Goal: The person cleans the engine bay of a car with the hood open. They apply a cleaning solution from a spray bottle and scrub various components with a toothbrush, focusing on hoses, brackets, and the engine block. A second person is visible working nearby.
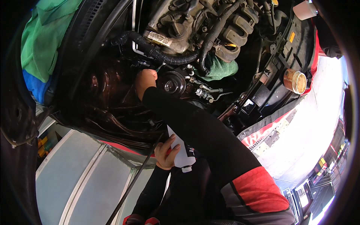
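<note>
My left hand (166,153) is wrapped round a white plastic bottle (181,156), its narrow neck pointing down toward me. My right arm, in a black sleeve, crosses above the bottle and reaches into a car's engine bay. There my right hand (145,82) is curled beside a round black part (171,83), under a ribbed black hose (176,59). Its fingers are bent and mostly turned away, so what they grip is hidden. A green cloth (221,69) is tucked in beside the engine (176,32), to the right of that hand.
An open jar (299,82) with a tan top surface stands on the right front edge, with a pale cup-like container (304,10) beyond it. Green cloth (47,37) drapes the left side. A thin dark rod (135,178) slants past my left arm. Red-and-black covers line the fender.
</note>
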A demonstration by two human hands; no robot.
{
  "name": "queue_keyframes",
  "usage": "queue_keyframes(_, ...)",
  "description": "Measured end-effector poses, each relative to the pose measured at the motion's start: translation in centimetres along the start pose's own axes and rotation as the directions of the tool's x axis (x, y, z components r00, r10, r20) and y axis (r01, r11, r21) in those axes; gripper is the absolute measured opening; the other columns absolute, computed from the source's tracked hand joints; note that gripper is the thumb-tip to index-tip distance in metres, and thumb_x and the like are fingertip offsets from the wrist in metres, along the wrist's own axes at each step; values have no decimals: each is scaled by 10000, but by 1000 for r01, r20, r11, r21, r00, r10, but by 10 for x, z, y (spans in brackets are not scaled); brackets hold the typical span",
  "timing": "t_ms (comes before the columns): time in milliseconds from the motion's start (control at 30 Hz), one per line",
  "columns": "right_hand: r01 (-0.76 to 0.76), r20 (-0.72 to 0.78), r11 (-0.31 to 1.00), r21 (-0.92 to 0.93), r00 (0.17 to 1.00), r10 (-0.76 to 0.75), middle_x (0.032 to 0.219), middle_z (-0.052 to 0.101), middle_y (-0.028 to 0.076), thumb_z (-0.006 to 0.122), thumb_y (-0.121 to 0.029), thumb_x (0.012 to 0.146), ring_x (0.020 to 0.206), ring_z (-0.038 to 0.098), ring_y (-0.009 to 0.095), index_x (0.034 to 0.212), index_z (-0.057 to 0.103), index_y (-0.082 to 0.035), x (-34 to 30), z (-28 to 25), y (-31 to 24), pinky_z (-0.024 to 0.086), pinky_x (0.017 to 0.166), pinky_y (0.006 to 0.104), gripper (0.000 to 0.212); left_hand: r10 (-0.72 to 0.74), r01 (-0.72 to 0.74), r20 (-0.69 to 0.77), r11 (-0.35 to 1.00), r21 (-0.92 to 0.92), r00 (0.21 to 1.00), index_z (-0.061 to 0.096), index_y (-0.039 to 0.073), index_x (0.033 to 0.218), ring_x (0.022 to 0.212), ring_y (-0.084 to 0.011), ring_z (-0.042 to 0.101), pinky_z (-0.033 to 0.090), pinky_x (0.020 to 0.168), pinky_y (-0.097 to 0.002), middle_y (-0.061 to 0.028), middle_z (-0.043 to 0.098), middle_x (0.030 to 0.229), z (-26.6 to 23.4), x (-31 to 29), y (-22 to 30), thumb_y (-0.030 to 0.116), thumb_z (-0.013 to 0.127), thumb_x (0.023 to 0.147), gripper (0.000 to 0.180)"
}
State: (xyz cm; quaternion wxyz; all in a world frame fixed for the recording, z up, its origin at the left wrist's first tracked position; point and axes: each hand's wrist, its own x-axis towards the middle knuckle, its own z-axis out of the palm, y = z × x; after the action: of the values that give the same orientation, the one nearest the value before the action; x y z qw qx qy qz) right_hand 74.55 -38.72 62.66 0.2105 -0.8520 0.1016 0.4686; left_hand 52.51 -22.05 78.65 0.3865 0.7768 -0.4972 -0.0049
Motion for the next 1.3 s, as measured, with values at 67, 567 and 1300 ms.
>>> queue_keyframes(67, -58, 455, 983, 173, 890, -28, 907, 755, -98, 767, -287, 864, 747, 705, 206, 1027, 844, -213, 45, -20, 9, 443, 562, 381, 194, 3, -3, 14, 1000, -8, 1000, 759, 230, 1249, 710, -209, 584, 435, 646, -325, -169, 723, 1368, -1, -2, -3, 110, 751, 933, 339)
queue_keyframes(567, -85, -46, 991, 105, 995, 90, 737, 653, -93, 737, -275, 801, 587, 598, 147, 864, 801, -214, -40, -40, 39, 349, 455, 361, 109, -2, 1, 17, 999, 41, 1000, 703, 228, 1289, 736, -207, 594, 452, 641, -317, -173, 714, 1387, -1, 3, 2, 174, 861, 858, 462)
queue_keyframes(1300, -9, -429, 984, 178, 899, 86, 893, 766, -50, 718, -171, 876, 777, 737, 195, 1024, 846, -158, -93, -19, 44, 458, 503, 394, 195, -4, 1, 36, 996, 95, 999, 648, 243, 1319, 822, -227, 616, 459, 696, -330, -163, 715, 1375, -1, 5, 6, 420, 1017, 727, 719)
